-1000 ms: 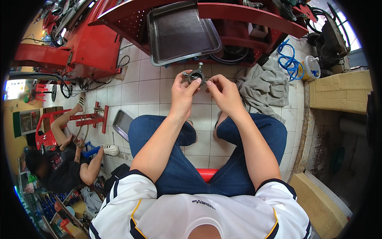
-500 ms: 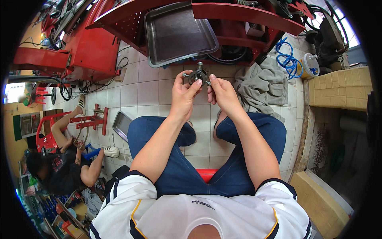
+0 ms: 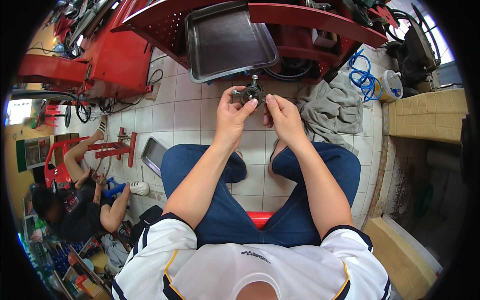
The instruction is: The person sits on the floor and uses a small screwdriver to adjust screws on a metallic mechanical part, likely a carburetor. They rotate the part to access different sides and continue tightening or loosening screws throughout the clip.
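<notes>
A dark round metal ring with several silver bolts sticking out from its rim (image 3: 251,92) is held up over the floor, in front of my knees. My left hand (image 3: 231,116) grips it from the left, thumb on its front and fingers around the side. At the ring's right side my right hand (image 3: 284,116) pinches with thumb and forefinger on a bolt there, which the fingertips mostly cover. One bolt points away from me at the top, and another points left beside my left forefinger. The ring's back is hidden.
Just beyond my hands, a metal tray (image 3: 230,42) rests against the red workbench (image 3: 320,20). On the tiles lie a grey cloth (image 3: 332,107), a blue hose (image 3: 362,77) and a smaller tray (image 3: 155,155). Another person (image 3: 75,215) sits at left near a red stand (image 3: 117,147).
The ring has tilted a little in my left hand. My right thumb and forefinger have turned slightly at the bolt. The whole view has shifted slightly.
</notes>
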Tool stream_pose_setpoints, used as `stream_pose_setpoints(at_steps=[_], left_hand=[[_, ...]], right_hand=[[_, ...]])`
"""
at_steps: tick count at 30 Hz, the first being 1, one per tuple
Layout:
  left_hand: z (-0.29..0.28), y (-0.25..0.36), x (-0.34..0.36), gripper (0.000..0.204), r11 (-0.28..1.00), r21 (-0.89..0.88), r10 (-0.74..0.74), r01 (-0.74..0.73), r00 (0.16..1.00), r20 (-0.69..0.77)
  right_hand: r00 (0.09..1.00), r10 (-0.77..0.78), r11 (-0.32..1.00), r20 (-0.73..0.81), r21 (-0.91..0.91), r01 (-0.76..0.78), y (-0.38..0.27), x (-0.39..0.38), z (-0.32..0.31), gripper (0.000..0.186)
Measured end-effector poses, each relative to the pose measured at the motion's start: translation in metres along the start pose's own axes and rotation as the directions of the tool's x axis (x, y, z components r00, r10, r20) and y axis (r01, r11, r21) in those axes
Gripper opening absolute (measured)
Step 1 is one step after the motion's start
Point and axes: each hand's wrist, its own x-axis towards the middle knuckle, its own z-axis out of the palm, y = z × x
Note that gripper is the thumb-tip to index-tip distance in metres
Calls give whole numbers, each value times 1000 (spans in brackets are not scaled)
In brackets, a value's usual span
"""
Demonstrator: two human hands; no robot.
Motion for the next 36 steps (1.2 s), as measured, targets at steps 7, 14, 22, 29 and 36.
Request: stream_pose_setpoints(at_steps=[7, 14, 22, 29, 36], left_hand=[[1, 1, 0, 53, 1000, -8, -27, 27, 1000, 6], [3, -1, -1, 50, 998, -56, -40, 39, 999, -32], [3, -4, 1, 53, 998, -59, 18, -19, 1000, -17], [3, -5, 2, 54, 998, -63, 3, -3, 1000, -11], [1, -7, 0, 55, 997, -74, -1, 2, 1000, 17]], right_hand=[[993, 119, 988, 27, 94, -121, -3, 1, -4, 52], [995, 95, 995, 2, 31, -95, -4, 1, -1, 49], [998, 62, 998, 6, 27, -63, -5, 0, -2, 46], [991, -68, 994, -111, -92, 58, -2, 1, 1, 42], [994, -64, 984, -85, -169, 48, -4, 0, 0, 47]])
